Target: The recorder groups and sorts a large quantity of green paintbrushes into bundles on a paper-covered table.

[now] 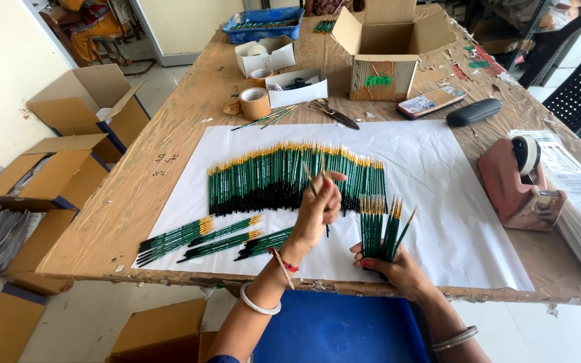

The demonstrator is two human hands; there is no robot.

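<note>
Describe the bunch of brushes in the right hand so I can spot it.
Start at the white paper sheet on the table. At its near edge, the right hand grips a bunch of green brushes. It alone stands upright, gold ends up; the other brushes lie flat.

Left hand (317, 205) lifts two brushes (314, 176); right hand (398, 265) grips a bundle (381, 225)
</note>
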